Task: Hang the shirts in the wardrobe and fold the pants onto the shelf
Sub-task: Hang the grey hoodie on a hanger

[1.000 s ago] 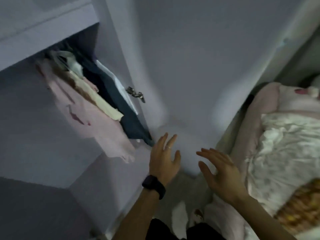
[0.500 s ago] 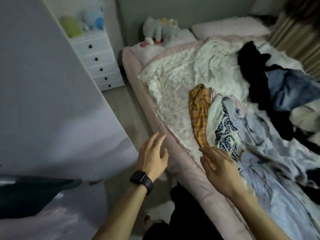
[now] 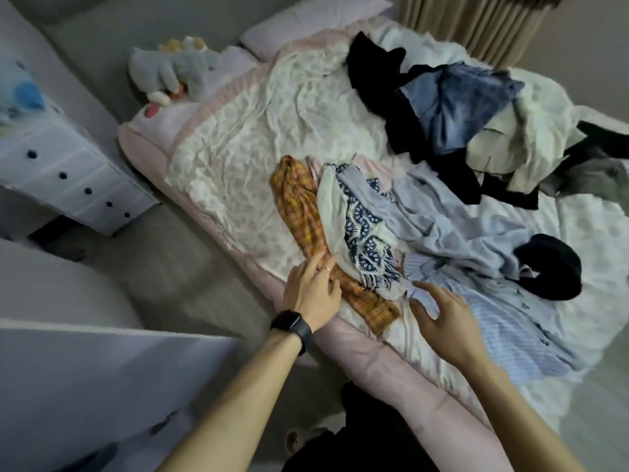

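Note:
A heap of clothes lies on the bed [image 3: 238, 158]. Nearest me is an orange plaid garment [image 3: 299, 206], then a white and navy patterned piece [image 3: 360, 229], a pale blue shirt [image 3: 452, 229] and a blue striped shirt [image 3: 503, 318]. Farther back are black clothes [image 3: 401, 107] and blue denim [image 3: 456, 107]. My left hand [image 3: 311, 291], with a black watch on the wrist, rests open on the orange plaid garment. My right hand [image 3: 442, 311] is spread open over the edge of the striped shirt, touching it. Neither hand has closed on cloth.
A white chest of drawers [image 3: 68, 178] stands at the left beyond a strip of floor. A white wardrobe door or panel [image 3: 85, 379] fills the lower left. Plush toys [image 3: 177, 66] and a pillow [image 3: 306, 18] lie at the bed's head; curtains [image 3: 476, 18] hang behind.
My view has swung from the wardrobe with hanging clothes to the bed. Both open hands have reached forward onto the clothes pile, left onto the plaid garment, right onto the striped shirt.

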Action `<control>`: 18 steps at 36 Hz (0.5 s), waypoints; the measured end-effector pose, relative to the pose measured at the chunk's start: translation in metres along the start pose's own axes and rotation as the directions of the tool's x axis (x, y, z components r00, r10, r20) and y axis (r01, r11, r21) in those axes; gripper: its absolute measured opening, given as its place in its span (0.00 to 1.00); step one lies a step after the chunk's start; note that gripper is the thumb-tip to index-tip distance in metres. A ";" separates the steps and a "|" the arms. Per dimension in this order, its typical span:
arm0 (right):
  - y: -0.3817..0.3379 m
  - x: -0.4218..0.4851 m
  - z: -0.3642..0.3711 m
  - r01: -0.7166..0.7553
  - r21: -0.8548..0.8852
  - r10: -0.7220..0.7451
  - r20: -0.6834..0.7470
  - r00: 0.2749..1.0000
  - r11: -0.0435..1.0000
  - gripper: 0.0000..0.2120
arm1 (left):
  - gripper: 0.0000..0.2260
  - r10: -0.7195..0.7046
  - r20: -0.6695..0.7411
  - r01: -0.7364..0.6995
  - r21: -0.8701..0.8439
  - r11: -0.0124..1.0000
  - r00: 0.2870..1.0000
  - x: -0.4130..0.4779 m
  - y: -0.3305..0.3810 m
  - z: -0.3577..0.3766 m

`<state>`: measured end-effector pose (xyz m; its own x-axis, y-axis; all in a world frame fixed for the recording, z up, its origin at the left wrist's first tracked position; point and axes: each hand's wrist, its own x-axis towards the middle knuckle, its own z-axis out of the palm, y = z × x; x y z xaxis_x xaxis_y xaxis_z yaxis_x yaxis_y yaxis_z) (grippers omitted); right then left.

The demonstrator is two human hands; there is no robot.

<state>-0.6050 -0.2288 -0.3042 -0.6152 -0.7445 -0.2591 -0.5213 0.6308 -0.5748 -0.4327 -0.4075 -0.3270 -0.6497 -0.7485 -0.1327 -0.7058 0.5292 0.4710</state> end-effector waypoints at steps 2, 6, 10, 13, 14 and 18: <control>0.028 0.020 -0.011 -0.076 -0.009 0.076 0.016 0.997 0.997 0.18 | 0.23 0.014 0.044 -0.015 0.021 1.000 0.999 0.022 0.017 0.013; 0.085 0.068 -0.028 -0.207 -0.067 0.211 0.061 0.976 0.976 0.23 | 0.26 0.039 0.181 -0.051 0.066 0.997 0.983 0.064 0.038 0.046; 0.147 0.124 -0.032 -0.317 -0.143 0.330 0.082 0.940 0.938 0.29 | 0.27 -0.005 0.353 -0.043 0.130 0.991 0.936 0.110 0.044 0.098; 0.183 0.155 -0.030 -0.364 -0.192 0.387 0.100 0.916 0.911 0.35 | 0.27 -0.039 0.460 -0.060 0.199 0.978 0.887 0.132 0.041 0.135; 0.194 0.166 -0.028 -0.388 -0.198 0.411 0.094 0.907 0.900 0.36 | 0.28 -0.037 0.489 -0.083 0.221 0.972 0.871 0.141 0.040 0.149; 0.235 0.202 -0.017 -0.430 -0.271 0.468 0.092 0.879 0.861 0.34 | 0.31 -0.068 0.577 -0.113 0.271 0.956 0.814 0.161 0.035 0.200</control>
<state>-0.8617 -0.2275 -0.4784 -0.7305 -0.3790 -0.5681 -0.3443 0.9228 -0.1728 -0.6182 -0.4297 -0.5069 -0.6440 -0.4146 -0.6429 -0.6779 0.6987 0.2285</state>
